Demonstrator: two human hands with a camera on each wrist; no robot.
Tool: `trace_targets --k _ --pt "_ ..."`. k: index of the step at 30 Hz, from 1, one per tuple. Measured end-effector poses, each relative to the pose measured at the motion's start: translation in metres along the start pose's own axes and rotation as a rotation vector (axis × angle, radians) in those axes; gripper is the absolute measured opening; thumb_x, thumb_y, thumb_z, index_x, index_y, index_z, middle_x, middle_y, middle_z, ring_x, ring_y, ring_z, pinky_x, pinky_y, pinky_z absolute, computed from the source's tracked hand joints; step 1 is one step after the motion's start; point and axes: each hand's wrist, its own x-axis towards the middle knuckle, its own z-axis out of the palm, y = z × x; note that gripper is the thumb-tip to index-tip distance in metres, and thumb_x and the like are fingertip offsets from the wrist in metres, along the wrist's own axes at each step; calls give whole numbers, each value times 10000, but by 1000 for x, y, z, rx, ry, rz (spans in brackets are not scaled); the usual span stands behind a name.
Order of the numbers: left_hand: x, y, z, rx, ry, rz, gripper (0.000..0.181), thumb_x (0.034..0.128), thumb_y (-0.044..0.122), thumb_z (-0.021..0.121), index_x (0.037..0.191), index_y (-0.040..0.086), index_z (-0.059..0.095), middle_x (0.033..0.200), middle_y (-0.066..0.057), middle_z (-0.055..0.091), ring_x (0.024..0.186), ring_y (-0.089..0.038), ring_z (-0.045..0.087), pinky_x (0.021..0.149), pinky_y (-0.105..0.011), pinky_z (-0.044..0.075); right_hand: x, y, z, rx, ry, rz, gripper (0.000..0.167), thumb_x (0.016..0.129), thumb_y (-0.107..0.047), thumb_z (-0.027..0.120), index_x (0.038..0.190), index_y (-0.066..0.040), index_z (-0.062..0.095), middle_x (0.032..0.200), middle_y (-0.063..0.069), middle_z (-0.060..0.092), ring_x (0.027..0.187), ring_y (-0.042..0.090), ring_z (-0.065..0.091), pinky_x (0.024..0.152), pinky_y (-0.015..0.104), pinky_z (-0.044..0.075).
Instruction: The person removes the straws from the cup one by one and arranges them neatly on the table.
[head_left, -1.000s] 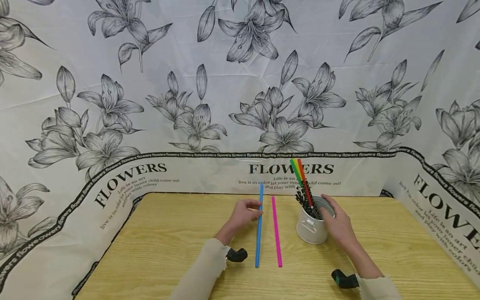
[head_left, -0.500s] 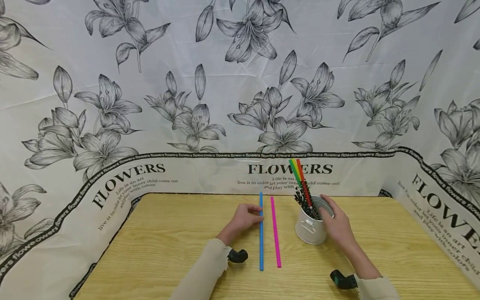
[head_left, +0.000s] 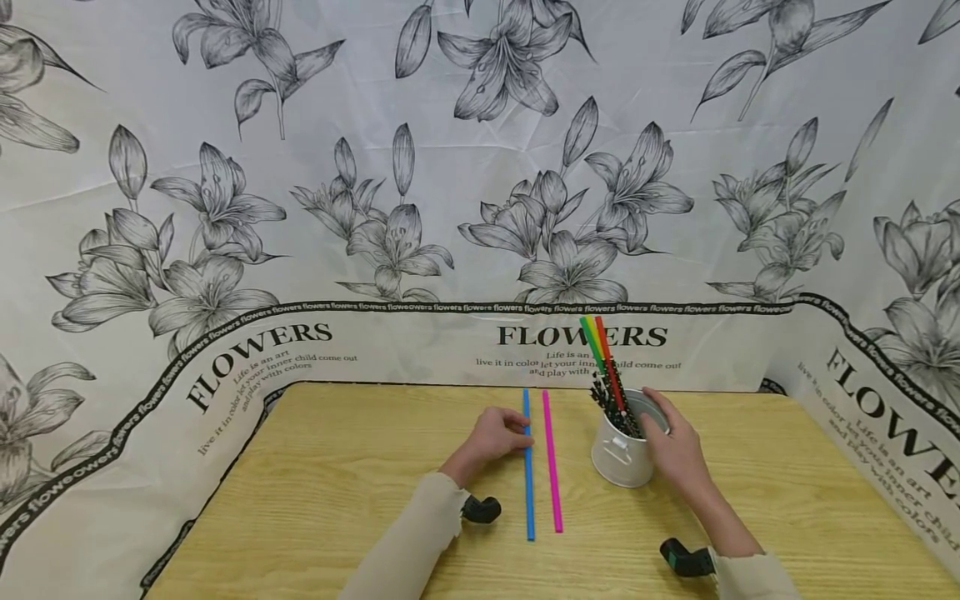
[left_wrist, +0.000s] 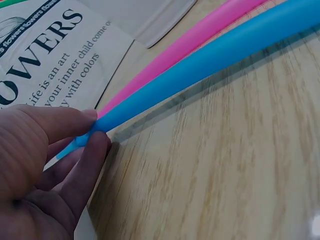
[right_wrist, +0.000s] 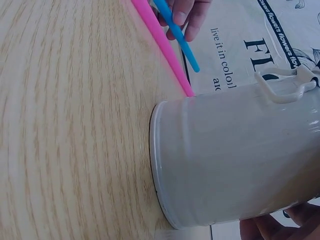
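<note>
In the head view my left hand (head_left: 497, 435) pinches a blue straw (head_left: 528, 492) between thumb and fingers near its far part. The left wrist view shows the fingertips on the blue straw (left_wrist: 200, 65), which sits slightly off the wood there. Beside it, to the right, a pink straw (head_left: 553, 467) lies on the table, roughly parallel. My right hand (head_left: 678, 442) holds a small white metal bucket (head_left: 622, 458) by its right side, with the thumb at the rim. Green, yellow and red straws (head_left: 600, 342) and dark speckled sticks (head_left: 611, 400) lean in the bucket.
The wooden table (head_left: 360, 467) extends around both hands. A white cloth (head_left: 420, 350) printed with flowers and lettering stands behind the table and along its sides. The bucket has a small handle (right_wrist: 285, 90) on its side.
My left hand has brought the blue straw back toward me and slightly right, lining its far end up with the pink straw's. The right hand and bucket stay in place.
</note>
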Motion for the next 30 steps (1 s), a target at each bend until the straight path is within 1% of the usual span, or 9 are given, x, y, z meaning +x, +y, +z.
trace_targets --k 3,6,10,13,17,24,30 --pt "-1 4 3 75 18 10 247 771 -28 791 1003 -37 707 806 -57 606 680 -144 600 592 -262 560 0 0 0 0 3 -3 515 1040 -268 380 1524 -112 305 1405 320 399 1217 478 430 937 600 387" --pt "-2 8 5 135 23 15 231 774 -13 791 989 -33 708 781 -49 596 625 -133 600 558 -253 549 0 0 0 0 5 -4 513 1040 -263 378 1521 -103 308 1408 324 395 1224 481 426 940 604 386" --pt "-4 13 7 173 23 13 234 770 -18 788 985 -51 705 773 -43 591 583 -120 611 536 -244 543 1 2 1 1 4 -2 512 1041 -262 376 1523 -105 306 1416 324 387 1238 484 415 952 616 378" --pt "-4 14 9 183 28 7 237 765 -24 789 983 -56 704 786 -38 587 586 -117 624 539 -240 545 1 3 1 -1 5 -1 510 1041 -263 377 1524 -114 309 1420 321 386 1249 485 407 965 624 367" --pt "-2 10 9 190 34 10 218 761 -28 791 960 -44 704 794 -36 582 597 -120 630 544 -238 547 1 4 2 2 5 0 509 1041 -259 382 1525 -122 309 1427 316 383 1260 485 398 978 632 355" --pt "4 8 10 223 34 25 184 767 -17 781 936 -22 708 770 -22 588 596 -110 615 542 -229 539 0 2 2 4 8 1 511 1041 -262 376 1527 -118 304 1436 311 373 1259 483 399 970 629 365" --pt "4 8 12 251 43 47 161 763 -16 774 909 -14 705 743 -15 587 583 -102 600 539 -225 532 -1 3 1 2 11 -4 510 1041 -263 377 1524 -111 310 1434 312 377 1255 483 404 967 620 369"
